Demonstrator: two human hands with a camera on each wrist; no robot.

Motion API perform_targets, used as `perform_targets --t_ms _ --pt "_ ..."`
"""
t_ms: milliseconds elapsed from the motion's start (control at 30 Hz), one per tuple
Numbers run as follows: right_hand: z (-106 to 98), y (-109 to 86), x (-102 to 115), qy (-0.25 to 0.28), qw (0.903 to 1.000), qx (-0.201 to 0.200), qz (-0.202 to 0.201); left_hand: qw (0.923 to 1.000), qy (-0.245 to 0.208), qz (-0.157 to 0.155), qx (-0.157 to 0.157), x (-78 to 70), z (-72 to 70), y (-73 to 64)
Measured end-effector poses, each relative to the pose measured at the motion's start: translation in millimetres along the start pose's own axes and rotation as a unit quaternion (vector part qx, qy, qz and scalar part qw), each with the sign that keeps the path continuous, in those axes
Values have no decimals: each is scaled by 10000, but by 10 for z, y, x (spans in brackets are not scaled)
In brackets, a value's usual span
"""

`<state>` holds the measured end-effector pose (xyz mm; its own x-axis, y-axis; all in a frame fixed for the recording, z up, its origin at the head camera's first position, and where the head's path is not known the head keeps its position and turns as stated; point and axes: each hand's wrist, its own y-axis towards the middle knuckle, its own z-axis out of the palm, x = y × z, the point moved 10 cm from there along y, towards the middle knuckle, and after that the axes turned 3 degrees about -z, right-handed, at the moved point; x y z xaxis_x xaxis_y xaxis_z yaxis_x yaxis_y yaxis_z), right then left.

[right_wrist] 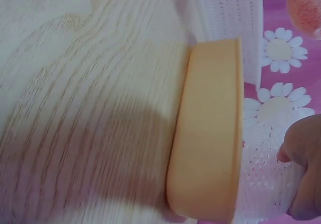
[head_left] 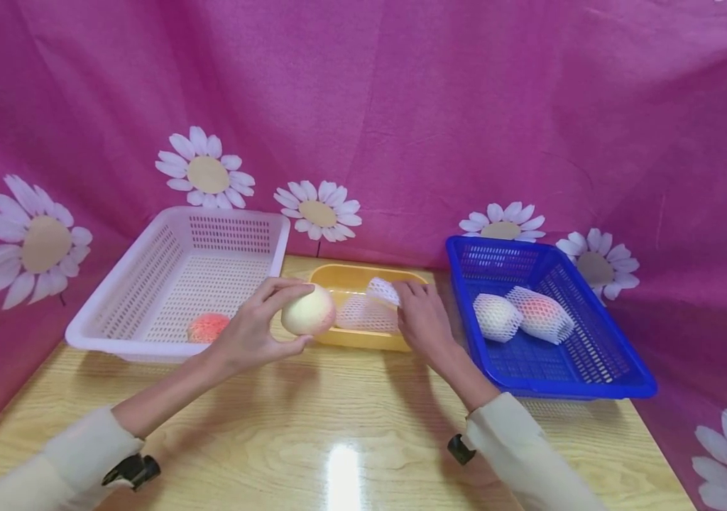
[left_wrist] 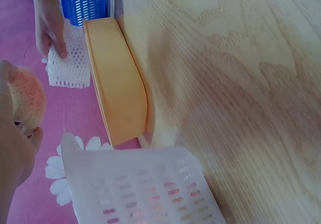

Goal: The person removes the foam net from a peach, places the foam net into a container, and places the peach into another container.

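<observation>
A pale peach [head_left: 308, 311] with a pink blush is gripped between the thumb and fingers of my left hand [head_left: 255, 323], just left of the yellow tray [head_left: 363, 341]. White foam netting [left_wrist: 75, 58] hangs from my right hand [head_left: 424, 319], pinched by thumb and fingers above the tray. In the head view more netting shows over the tray; whether it is one piece I cannot tell. A reddish peach [head_left: 207, 328] lies bare in the white basket [head_left: 101, 343] on the left. Two netted peaches, one pale [head_left: 497, 317] and one pinker [head_left: 544, 317], lie in the blue basket [head_left: 583, 389].
The yellow tray stands between the two baskets on a wooden table [head_left: 287, 440]. Behind everything hangs a magenta cloth [head_left: 389, 128] with printed daisies, close to the backs of the baskets. Both baskets have raised, slotted walls.
</observation>
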<state>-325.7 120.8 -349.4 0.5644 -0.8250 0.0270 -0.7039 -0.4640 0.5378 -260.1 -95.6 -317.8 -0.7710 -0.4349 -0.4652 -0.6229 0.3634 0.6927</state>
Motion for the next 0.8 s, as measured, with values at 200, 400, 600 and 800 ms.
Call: perform_targets --t_ms 200,400,600,800 --pt "98 28 -65 -476 9987 -117 136 9998 175 -2 -75 28 -81 -7" --pt "227 55 -133 -669 9972 134 315 9991 359 -143 -155 84 -169 -30" --pt "402 44 -227 -184 9925 822 883 9980 502 -312 -237 159 -265 -69" --pt "612 -11 -333 553 9738 1560 1558 9967 659 -379 -274 212 -371 -104"
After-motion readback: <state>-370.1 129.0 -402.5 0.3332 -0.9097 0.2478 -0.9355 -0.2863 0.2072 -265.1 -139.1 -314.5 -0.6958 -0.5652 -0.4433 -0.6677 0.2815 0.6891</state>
